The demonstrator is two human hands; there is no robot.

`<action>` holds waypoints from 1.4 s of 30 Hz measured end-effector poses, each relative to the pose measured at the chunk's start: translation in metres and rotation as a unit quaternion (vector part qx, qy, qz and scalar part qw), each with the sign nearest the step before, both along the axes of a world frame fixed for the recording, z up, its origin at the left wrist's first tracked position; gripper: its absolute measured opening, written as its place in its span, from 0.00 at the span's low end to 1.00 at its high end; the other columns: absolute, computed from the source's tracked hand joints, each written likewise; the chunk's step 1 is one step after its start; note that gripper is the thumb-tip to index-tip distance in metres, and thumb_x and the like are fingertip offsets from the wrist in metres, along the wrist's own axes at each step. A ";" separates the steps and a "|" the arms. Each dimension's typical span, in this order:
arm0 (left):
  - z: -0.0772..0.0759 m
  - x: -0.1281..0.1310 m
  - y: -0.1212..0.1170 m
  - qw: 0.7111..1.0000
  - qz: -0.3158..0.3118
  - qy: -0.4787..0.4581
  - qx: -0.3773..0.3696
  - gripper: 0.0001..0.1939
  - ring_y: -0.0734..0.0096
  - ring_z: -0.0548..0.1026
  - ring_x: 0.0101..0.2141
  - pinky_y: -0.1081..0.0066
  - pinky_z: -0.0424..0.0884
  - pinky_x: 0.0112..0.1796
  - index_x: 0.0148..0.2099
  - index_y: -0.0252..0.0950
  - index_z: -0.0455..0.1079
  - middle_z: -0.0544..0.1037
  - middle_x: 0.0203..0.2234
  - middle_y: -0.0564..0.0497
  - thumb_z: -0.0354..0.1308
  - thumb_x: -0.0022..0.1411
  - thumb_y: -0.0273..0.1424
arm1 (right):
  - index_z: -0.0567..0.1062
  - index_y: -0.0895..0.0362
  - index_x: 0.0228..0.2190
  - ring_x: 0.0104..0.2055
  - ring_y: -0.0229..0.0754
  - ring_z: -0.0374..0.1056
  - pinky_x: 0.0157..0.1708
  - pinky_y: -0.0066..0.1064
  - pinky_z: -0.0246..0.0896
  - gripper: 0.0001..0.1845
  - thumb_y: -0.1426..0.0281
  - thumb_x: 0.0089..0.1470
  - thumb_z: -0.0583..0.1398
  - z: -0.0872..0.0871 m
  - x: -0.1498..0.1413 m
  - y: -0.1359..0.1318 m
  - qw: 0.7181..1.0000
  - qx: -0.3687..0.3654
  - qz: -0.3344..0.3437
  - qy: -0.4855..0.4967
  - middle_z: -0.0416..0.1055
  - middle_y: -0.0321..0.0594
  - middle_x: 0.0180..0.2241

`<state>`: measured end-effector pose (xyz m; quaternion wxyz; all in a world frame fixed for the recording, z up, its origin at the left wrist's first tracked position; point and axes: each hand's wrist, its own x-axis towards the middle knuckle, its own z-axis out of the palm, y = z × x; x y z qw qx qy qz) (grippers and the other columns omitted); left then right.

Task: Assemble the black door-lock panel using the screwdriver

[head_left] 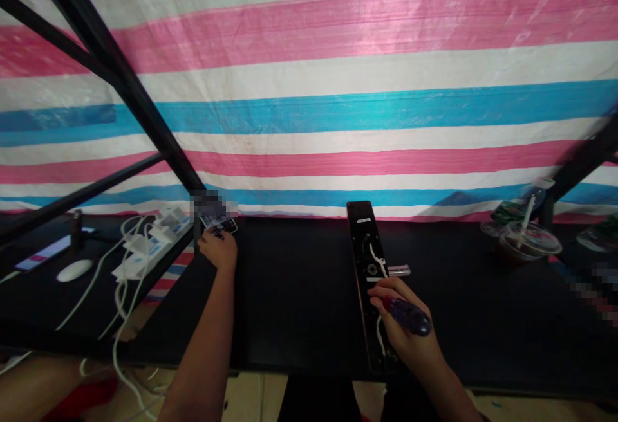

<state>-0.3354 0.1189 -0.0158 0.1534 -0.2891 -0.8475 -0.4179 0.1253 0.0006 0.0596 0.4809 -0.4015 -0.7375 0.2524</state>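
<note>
Black door-lock faceplate (pixel 364 242), laid flat on a black tabletop (pixel 299 293), its long axis running away from the person and its upper end pointing toward a striped tarpaulin (pixel 309 113); a silver lever (pixel 398 270) is seen just beside it. Right hand (pixel 404 322) is placed over the lower faceplate, nearer than the other hand, its fingers (pixel 385 292) closed round a dark blue screwdriver handle (pixel 410 316), butt pointing right, shaft hidden. Left hand (pixel 218 248) is set well apart, resting on a small flat device (pixel 219 222); whether it is gripped cannot be told
</note>
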 end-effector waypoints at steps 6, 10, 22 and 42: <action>-0.002 0.000 -0.001 0.999 0.022 -0.011 0.022 0.18 0.42 0.68 0.53 0.43 0.65 0.54 0.53 0.27 0.66 0.69 0.48 0.33 0.53 0.63 0.29 | 0.79 0.52 0.38 0.39 0.42 0.75 0.39 0.26 0.71 0.08 0.66 0.63 0.59 -0.004 -0.001 -0.001 1.000 0.001 0.007 0.000 0.74 0.41 0.38; -0.003 0.001 -0.003 0.999 0.032 -0.009 0.015 0.18 0.41 0.68 0.52 0.43 0.64 0.53 0.53 0.25 0.67 0.70 0.47 0.32 0.53 0.62 0.29 | 0.80 0.52 0.37 0.40 0.42 0.75 0.40 0.27 0.71 0.08 0.66 0.64 0.59 -0.003 0.000 -0.002 1.000 0.006 0.005 -0.007 0.74 0.41 0.38; -0.004 0.009 0.002 0.998 -0.002 0.027 -0.057 0.27 0.35 0.67 0.55 0.41 0.67 0.51 0.61 0.27 0.63 0.72 0.55 0.29 0.55 0.63 0.36 | 0.80 0.52 0.37 0.42 0.43 0.76 0.42 0.28 0.72 0.10 0.65 0.64 0.59 -0.003 0.005 0.000 1.000 -0.014 0.000 0.005 0.76 0.42 0.39; -0.004 0.017 0.004 0.989 -0.078 0.088 -0.095 0.26 0.36 0.66 0.57 0.43 0.65 0.53 0.62 0.29 0.64 0.69 0.56 0.30 0.52 0.65 0.36 | 0.81 0.52 0.37 0.41 0.45 0.77 0.41 0.29 0.74 0.11 0.63 0.63 0.59 0.002 0.003 -0.004 1.000 -0.011 0.007 -0.003 0.77 0.43 0.38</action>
